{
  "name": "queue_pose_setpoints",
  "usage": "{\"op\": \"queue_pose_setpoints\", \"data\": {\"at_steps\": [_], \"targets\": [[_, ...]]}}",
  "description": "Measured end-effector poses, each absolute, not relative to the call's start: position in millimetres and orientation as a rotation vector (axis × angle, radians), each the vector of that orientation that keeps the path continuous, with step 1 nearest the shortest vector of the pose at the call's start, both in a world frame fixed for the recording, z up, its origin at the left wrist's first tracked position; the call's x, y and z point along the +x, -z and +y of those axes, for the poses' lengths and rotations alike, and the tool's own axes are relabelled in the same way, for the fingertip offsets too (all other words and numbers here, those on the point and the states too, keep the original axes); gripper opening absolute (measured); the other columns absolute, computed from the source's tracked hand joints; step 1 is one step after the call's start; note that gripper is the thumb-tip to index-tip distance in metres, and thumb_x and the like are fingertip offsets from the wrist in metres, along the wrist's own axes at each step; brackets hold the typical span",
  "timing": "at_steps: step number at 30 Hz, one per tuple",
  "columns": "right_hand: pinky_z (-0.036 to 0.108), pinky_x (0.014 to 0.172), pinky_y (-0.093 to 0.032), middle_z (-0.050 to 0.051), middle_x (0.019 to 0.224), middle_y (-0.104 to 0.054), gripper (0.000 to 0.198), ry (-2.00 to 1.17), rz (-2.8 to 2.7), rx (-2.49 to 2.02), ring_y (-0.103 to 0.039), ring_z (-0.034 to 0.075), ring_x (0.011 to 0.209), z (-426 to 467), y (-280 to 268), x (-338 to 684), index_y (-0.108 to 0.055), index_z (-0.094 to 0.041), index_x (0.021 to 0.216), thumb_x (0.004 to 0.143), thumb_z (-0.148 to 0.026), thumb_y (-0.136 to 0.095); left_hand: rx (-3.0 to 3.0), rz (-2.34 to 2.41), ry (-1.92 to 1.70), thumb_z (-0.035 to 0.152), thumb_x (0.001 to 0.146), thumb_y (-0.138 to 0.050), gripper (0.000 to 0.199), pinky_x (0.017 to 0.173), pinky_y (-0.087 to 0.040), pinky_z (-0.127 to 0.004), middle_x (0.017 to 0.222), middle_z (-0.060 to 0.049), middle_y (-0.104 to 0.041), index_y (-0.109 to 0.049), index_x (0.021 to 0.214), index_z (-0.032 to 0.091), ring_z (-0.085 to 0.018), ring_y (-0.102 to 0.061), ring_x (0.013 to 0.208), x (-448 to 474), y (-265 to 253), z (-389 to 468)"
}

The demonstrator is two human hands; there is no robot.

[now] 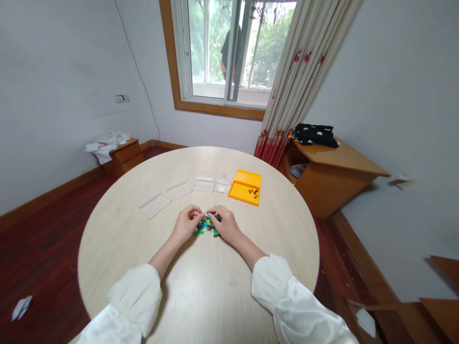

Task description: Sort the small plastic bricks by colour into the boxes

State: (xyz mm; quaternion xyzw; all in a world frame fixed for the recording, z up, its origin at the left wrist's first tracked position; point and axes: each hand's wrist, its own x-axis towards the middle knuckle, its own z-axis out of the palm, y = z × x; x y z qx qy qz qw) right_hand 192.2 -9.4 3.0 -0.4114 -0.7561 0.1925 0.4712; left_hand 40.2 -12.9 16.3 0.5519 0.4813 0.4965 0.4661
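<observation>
A paper-topped cabinet [128, 157] stands at left, then clear trays [155, 206] curve across the pale round table [215, 286] before the window [215, 48] to an open yellow case [247, 177], a wooden desk [344, 157] beyond. The left hand [186, 223] curls nearly closed; between the hands lies the pile of coloured pieces [208, 223], its green strip [199, 233] running lengthwise left to right; the right hand [227, 225] curls likewise, though I can't tell whether either pinches anything.

Pieces [205, 223]: heaped on the tabletop [215, 282], between left hand [188, 222] and right hand [225, 223]
Trays [178, 191]: in a row behind the hands
Case [247, 178]: right end of the row, more pieces in its near half
Desk [337, 155]: behind right, cloth [314, 134] on it
Cabinet [126, 156]: behind left, papers [109, 139] on it
</observation>
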Motion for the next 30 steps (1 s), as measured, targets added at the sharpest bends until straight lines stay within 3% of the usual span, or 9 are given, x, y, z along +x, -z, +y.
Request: {"op": "queue_pose_setpoints", "data": {"at_steps": [7, 11, 15, 21, 25, 30], "targets": [[0.026, 0.063, -0.048, 0.005, 0.079, -0.07, 0.017, -0.516, -1.57, -1.175, -0.062, 0.015, 0.068, 8.9, -3.2, 212.2, -0.067, -0.016, 0.083, 0.078, -0.026, -0.053, 1.414, 1.285, -1.216, 0.038, 0.062, -0.059, 0.022, 0.048, -0.034, -0.021, 0.049, 0.004, -0.052, -0.055, 0.065, 0.017, -0.01, -0.047, 0.047, 37.9, -12.5, -9.8], [0.029, 0.063, -0.048, 0.007, 0.079, -0.069, 0.02, -0.29, -1.489, -1.268, -0.062, 0.018, 0.07, 26.3, -3.3, 244.9, -0.067, -0.016, 0.082, 0.078, -0.028, -0.05, 1.54, 1.363, -1.185, 0.036, 0.066, -0.055, 0.02, 0.049, -0.034, -0.023, 0.051, 0.003, -0.053, -0.058, 0.063, 0.016, -0.011, -0.046, 0.048, 35.9, -9.8, -9.2], [0.034, 0.073, -0.047, 0.009, 0.083, -0.069, 0.023, -0.017, -1.462, -1.393, -0.06, 0.02, 0.077, 36.7, -1.5, 276.8, -0.067, -0.016, 0.085, 0.08, -0.026, -0.048, 1.78, 1.445, -1.064, 0.03, 0.07, -0.053, 0.018, 0.055, -0.038, -0.026, 0.055, 0.0, -0.056, -0.063, 0.065, 0.017, -0.014, -0.049, 0.054, 33.2, -6.3, -9.9], [0.038, 0.077, -0.045, 0.015, 0.088, -0.069, 0.031, 0.079, -1.414, -1.609, -0.059, 0.024, 0.081, 42.8, 4.0, 297.5, -0.068, -0.012, 0.096, 0.082, -0.024, -0.044, 2.209, 1.518, -0.96, 0.02, 0.08, -0.045, 0.027, 0.08, -0.041, -0.036, 0.088, -0.009, -0.059, -0.069, 0.091, 0.017, -0.021, -0.052, 0.087, 28.9, 1.8, -10.9], [0.039, 0.079, -0.044, 0.016, 0.091, -0.068, 0.034, 0.043, -1.42, -1.631, -0.059, 0.025, 0.083, 44.6, 7.9, 296.0, -0.066, -0.011, 0.103, 0.083, -0.022, -0.041, 2.355, 1.586, -0.792, 0.028, 0.082, -0.049, 0.03, 0.082, -0.038, -0.042, 0.098, -0.009, -0.054, -0.065, 0.107, 0.024, -0.024, -0.047, 0.093, 30.0, 2.8, -14.7], [0.038, 0.082, -0.045, 0.014, 0.092, -0.069, 0.034, -0.038, -1.438, -1.534, -0.06, 0.023, 0.087, 44.6, 10.7, 290.1, -0.065, -0.011, 0.106, 0.083, -0.02, -0.041, 2.402, 1.575, -0.711, 0.036, 0.083, -0.05, 0.032, 0.082, -0.037, -0.042, 0.098, -0.01, -0.053, -0.065, 0.108, 0.022, -0.026, -0.046, 0.094, 32.5, 0.8, -17.8]]}}
